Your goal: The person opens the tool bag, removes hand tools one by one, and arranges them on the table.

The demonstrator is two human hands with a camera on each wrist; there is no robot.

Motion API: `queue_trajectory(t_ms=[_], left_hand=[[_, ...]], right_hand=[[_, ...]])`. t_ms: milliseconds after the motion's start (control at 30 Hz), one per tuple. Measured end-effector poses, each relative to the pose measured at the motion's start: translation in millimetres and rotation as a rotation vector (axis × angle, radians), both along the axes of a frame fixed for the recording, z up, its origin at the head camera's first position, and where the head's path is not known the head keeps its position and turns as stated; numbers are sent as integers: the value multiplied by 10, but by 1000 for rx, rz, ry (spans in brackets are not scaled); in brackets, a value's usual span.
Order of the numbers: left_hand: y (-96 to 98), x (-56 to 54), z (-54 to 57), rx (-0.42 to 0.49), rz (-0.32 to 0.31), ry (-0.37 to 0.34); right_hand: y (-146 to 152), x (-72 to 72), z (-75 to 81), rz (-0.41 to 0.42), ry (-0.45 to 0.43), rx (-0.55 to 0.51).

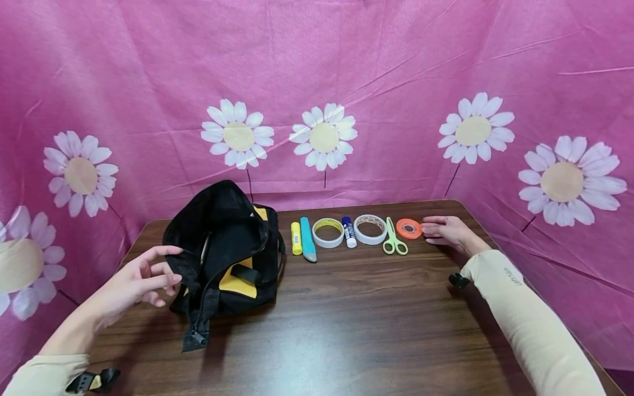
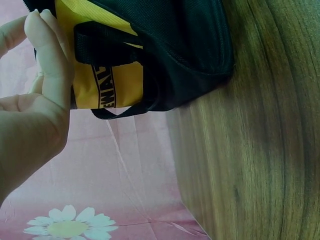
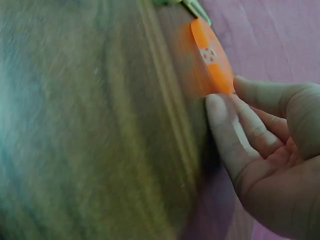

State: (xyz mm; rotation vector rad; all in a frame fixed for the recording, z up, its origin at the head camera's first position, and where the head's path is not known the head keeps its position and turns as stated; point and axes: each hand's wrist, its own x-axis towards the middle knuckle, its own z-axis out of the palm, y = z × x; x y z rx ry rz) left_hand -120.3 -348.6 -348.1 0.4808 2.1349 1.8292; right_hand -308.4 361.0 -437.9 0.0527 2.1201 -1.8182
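Note:
On the left of the table stands a black and yellow tool bag (image 1: 238,278), its top unzipped and gaping. My left hand (image 1: 143,278) is at the bag's near left rim, fingers loosely bent and apart; whether the fingertips touch the fabric is hard to tell. At the right end of a row of stationery lies a flat roll of orange tape (image 1: 409,228). My right hand (image 1: 451,234) reaches its right edge with fingers extended. In the right wrist view the fingertips (image 3: 216,107) are right by the rim of the orange roll.
Left of the orange tape lie green scissors (image 1: 394,242), a white tape roll (image 1: 370,240), a blue-capped glue stick (image 1: 349,234), a yellowish-cored tape roll (image 1: 328,243), a teal cutter (image 1: 308,239) and a yellow stick (image 1: 296,238). A pink flowered cloth (image 1: 386,66) surrounds the wooden table (image 1: 346,313).

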Motion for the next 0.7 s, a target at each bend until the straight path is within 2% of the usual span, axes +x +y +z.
queue_trajectory(t_ms=[200,333,433,700], left_hand=[[-7,10,-5,7,-3,5],[-25,42,1,-24,29,5],[-46,59,5,-24,30,11],[-22,18,-3,13,11,10]], right_hand=[[24,32,-49,-23,-27,10],[-52,29,-63,-19,-12,63],[-141,18,-68,-25,-16,100],[-212,-16,-32,-122,-31,162]])
